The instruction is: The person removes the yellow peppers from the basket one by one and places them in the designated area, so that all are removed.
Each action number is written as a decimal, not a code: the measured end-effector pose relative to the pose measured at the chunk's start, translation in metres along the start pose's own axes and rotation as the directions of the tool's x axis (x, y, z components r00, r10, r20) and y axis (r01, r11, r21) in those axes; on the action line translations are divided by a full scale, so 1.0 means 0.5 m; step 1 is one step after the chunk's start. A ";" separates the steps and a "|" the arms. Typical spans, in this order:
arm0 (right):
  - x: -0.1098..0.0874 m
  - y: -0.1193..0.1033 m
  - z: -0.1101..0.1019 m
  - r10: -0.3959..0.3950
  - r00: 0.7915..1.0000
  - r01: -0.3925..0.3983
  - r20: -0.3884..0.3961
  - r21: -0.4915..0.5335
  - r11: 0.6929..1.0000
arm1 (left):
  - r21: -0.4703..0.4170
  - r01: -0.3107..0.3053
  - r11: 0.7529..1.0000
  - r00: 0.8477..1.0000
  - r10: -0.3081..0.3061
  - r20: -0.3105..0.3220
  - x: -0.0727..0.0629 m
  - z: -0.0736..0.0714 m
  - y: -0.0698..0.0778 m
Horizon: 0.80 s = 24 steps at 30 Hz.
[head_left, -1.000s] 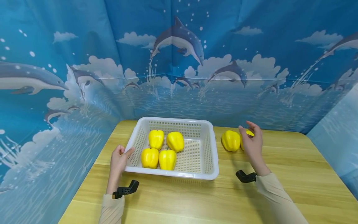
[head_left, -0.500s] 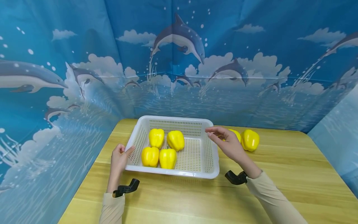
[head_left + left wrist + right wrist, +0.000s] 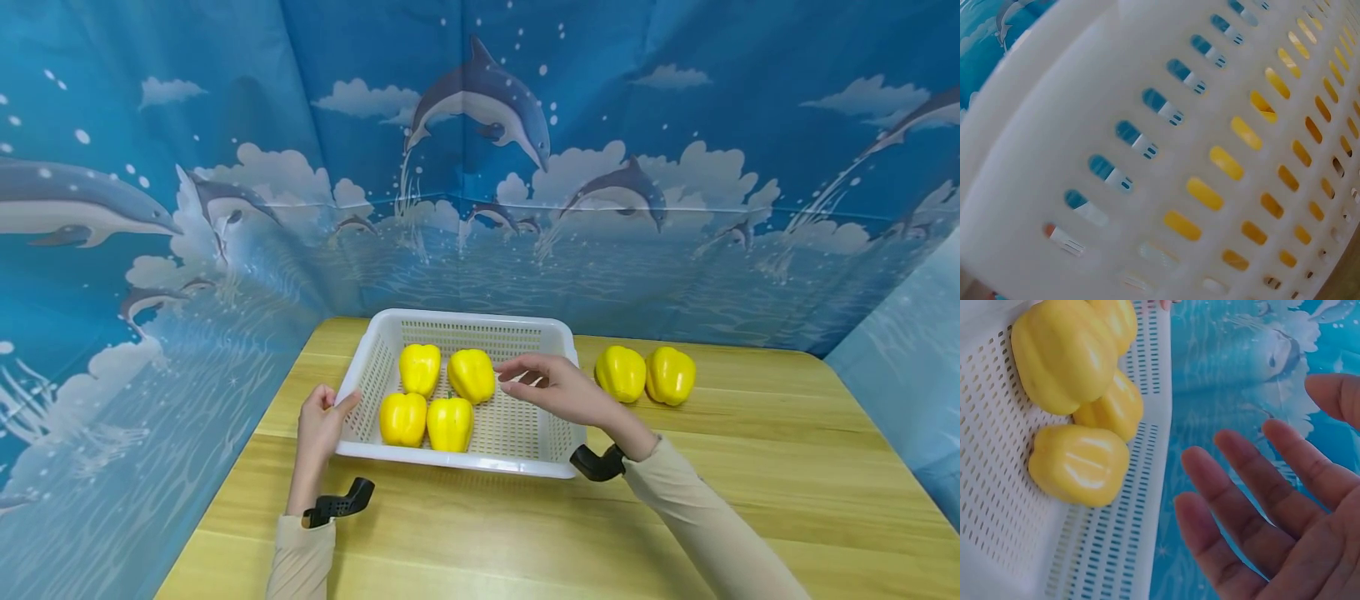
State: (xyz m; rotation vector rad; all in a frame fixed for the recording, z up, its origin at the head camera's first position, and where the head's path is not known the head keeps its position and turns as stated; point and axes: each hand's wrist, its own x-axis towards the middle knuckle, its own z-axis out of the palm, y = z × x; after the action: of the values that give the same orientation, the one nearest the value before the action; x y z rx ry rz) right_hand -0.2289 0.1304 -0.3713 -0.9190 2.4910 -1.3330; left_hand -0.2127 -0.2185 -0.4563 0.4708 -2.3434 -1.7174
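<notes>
A white slotted plastic basket (image 3: pixel 465 463) stands on the table with several yellow bell peppers (image 3: pixel 449 423) grouped in its left half. My left hand (image 3: pixel 318 427) grips its left rim, thumb over the edge. In the left wrist view the basket's wall (image 3: pixel 1054 112) fills most of the picture, yellow showing through the slots. Over the right half of the basket is my right hand (image 3: pixel 561 389), fingers loosely bent and holding nothing. Its fingertips come close to the back-right bell pepper (image 3: pixel 471 377). The right wrist view shows that palm (image 3: pixel 1316 553) bare, fingers spread.
Two more yellow bell peppers, one at the left (image 3: pixel 620 374) and one at the right (image 3: pixel 671 376), lie side by side on the wooden table (image 3: pixel 750 450), right of the basket. A blue dolphin-print curtain (image 3: pixel 480 250) hangs behind the table.
My right hand has moved left from the two peppers on the table to above the basket, carrying nothing. My left hand keeps its grip on the rim; the peppers stay in place.
</notes>
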 end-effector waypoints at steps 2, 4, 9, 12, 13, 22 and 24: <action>0.011 0.003 0.006 -0.007 0.999 0.007 0.038 -0.005 1.000 | -0.001 0.003 1.000 1.000 -0.003 0.001 0.000 0.000 0.001; 0.023 0.005 0.011 -0.003 0.997 0.004 0.075 -0.018 1.000 | 0.000 0.004 1.000 1.000 -0.004 0.002 0.000 0.000 0.001; 0.054 0.009 0.027 0.051 0.983 -0.034 0.177 -0.100 0.994 | 0.006 0.002 1.000 1.000 -0.002 -0.003 -0.001 0.001 0.002; 0.070 0.007 0.037 0.110 0.961 -0.076 0.254 -0.140 0.987 | 0.007 0.005 1.000 1.000 -0.005 -0.002 -0.001 0.001 0.003; 0.074 0.006 0.041 0.136 0.951 -0.096 0.277 -0.155 0.983 | 0.006 0.009 1.000 1.000 -0.009 -0.001 -0.001 0.001 0.002; 0.118 0.007 0.080 0.345 0.878 -0.259 0.333 -0.276 0.926 | 0.013 0.039 0.999 0.999 -0.039 0.008 0.003 0.000 0.002; 0.126 0.009 0.087 0.366 0.870 -0.280 0.331 -0.280 0.918 | 0.018 0.038 0.999 0.999 -0.039 0.010 0.003 0.000 0.001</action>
State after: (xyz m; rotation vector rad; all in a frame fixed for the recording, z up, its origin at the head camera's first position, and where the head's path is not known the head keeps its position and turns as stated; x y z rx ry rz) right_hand -0.2627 0.0651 -0.3921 -0.6718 2.3769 -0.7018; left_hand -0.2139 -0.2189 -0.4557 0.5148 -2.3737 -1.7207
